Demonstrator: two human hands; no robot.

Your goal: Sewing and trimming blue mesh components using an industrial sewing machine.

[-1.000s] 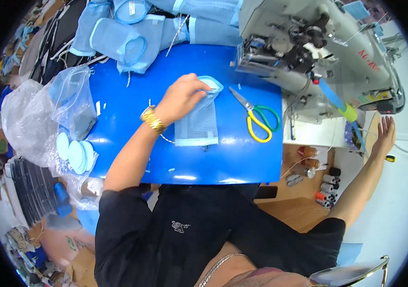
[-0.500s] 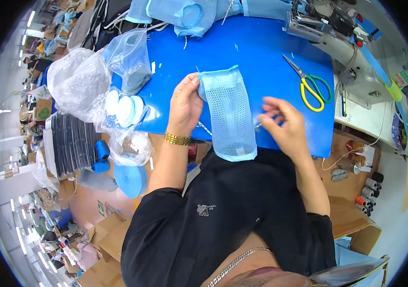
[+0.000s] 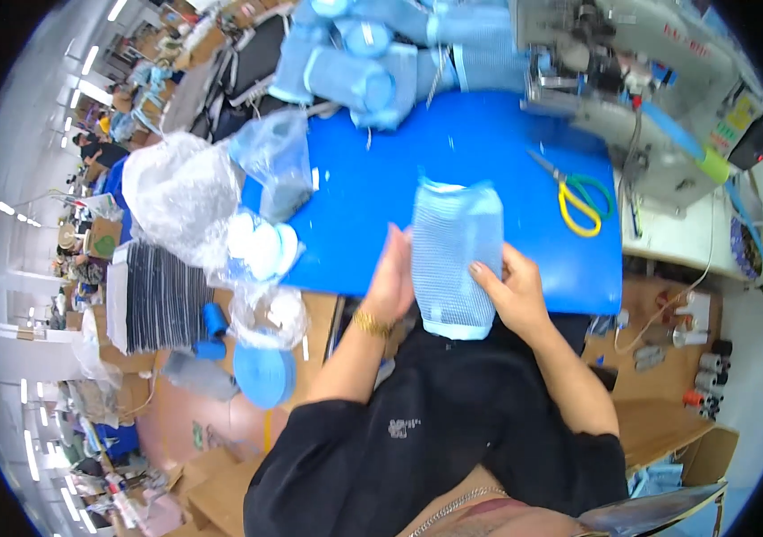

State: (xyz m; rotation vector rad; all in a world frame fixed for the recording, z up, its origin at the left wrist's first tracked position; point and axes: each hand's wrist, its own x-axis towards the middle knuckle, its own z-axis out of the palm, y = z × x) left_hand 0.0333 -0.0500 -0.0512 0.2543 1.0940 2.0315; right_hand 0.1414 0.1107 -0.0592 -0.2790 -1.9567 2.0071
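A light-blue mesh pouch (image 3: 453,251) hangs upright in front of me, over the near edge of the blue mat (image 3: 560,277). My right hand (image 3: 516,291) grips its right side, thumb across the front and fingers partly hidden behind. My left hand (image 3: 392,273) is open at the pouch's left edge, fingers fairly straight; whether it touches the pouch is unclear in the blur. Scissors with yellow and green handles (image 3: 578,201) lie to the right on the mat.
A sewing machine (image 3: 650,152) stands back right. Similar pouches (image 3: 346,80) are piled at the back. Plastic bags (image 3: 180,192) and white discs (image 3: 261,246) sit left. A dark stack (image 3: 162,295), blue tape roll (image 3: 263,376) and thread spools (image 3: 712,376) flank me.
The pouch has been raised from the mat. My right hand has come from the machine side and gripped it; my left hand has loosened its earlier grip.
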